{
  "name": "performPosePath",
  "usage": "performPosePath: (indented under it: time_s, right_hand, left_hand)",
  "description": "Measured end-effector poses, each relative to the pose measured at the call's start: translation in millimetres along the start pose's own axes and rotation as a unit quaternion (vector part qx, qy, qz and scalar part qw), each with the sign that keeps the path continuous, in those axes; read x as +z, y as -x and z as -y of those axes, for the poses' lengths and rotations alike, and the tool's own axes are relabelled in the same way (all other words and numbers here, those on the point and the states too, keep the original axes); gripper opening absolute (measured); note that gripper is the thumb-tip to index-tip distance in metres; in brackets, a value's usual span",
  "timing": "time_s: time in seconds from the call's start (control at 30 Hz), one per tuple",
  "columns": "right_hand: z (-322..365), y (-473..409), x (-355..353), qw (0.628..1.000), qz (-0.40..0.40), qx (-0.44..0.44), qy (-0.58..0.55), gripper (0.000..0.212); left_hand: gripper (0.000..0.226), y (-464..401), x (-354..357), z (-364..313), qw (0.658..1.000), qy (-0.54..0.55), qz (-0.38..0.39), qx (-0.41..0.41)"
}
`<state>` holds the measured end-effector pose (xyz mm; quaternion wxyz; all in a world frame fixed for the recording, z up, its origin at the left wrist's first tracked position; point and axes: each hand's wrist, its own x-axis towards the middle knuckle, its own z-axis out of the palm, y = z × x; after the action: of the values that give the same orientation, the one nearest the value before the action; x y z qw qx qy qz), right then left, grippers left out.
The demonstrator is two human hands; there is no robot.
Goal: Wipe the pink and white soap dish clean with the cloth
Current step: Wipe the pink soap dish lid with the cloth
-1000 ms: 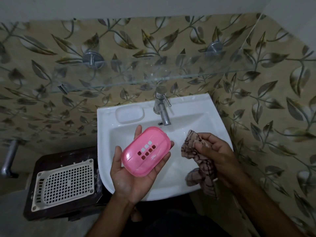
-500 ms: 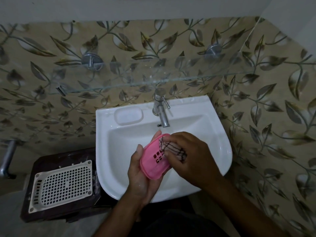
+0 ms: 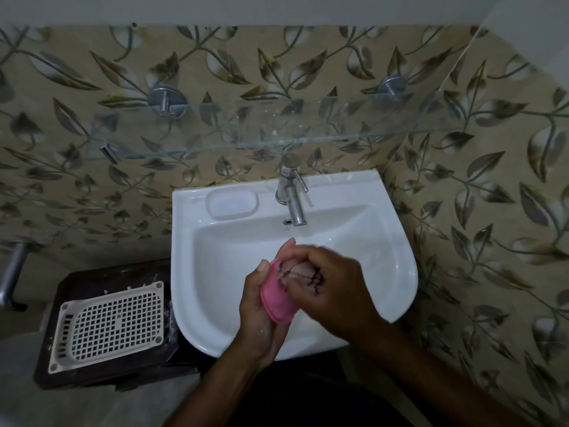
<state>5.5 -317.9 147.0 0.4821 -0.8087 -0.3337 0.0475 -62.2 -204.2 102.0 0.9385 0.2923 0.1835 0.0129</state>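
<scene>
Head view: the only camera, looking down over a white sink [image 3: 397, 272].
Soap dish: the pink part [image 3: 277, 298] is held on edge above the basin, just in front of the tap [image 3: 292, 198]; the white part [image 3: 231, 201] sits in the recess on the sink's back ledge, well apart.
Progress: wiping looks under way on the pink piece (how clean it is cannot be told in this dim light); the white piece appears not yet wiped.
Left hand [image 3: 261, 306]: cups the pink piece from the left, thumb on the near rim, fingers curled round its back.
Right hand [image 3: 332, 285]: knuckles up, fingers curled, pressing a bunched patterned cloth [image 3: 303, 271] against the dish face.
Beside the sink: a white grid tray [image 3: 110, 325] on a dark stool [image 3: 101, 278].
</scene>
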Motion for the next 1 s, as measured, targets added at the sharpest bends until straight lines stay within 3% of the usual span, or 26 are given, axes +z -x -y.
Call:
performPosePath:
  time_s: [0.1,0.23,0.37,0.53,0.7,0.8,0.87,1.0]
  right_hand:
    - [-6.8,-6.9,-6.2,0.998,-0.042,0.029,0.029,0.032]
    - [12.3,6.7,5.2,0.999,0.037,-0.034,0.016,0.031]
    - [-9.2,-10.5,-7.9,0.998,-0.015,0.060,-0.001,0.029]
    - [18.3,1.8,0.5,0.998,0.049,-0.029,0.016,0.029]
    - [0.7,-12.7,-6.1,1.000,0.012,0.003,0.012,0.029]
    - [21.2,0.6,5.3,0.998,0.049,-0.049,-0.003,0.026]
    - [13.1,-6.7,0.0,0.998,0.060,-0.028,-0.011,0.027]
    - [-9.1,-20.8,-13.9,0.999,-0.019,0.028,0.031,0.029]
  left_hand:
    - [0.083,-0.7,-1.2,1.9,1.000,-0.007,-0.006,-0.002]
    - [0.098,-0.9,-0.9,8.5,1.000,-0.005,-0.020,-0.012]
    - [0.096,-2.0,3.4,11.4,0.999,-0.024,-0.026,-0.010]
    - [0.071,0.5,1.7,15.7,0.999,-0.041,-0.029,0.009]
    - [0.092,-3.4,6.1,10.3,0.997,-0.061,-0.036,0.020]
    - [0.081,-0.7,3.3,13.5,0.998,-0.049,-0.024,0.035]
    - [0.095,1.9,4.6,12.9,0.999,-0.033,-0.020,0.036]
    - [0.105,-1.1,7.4,6.4,0.997,-0.058,-0.013,0.040]
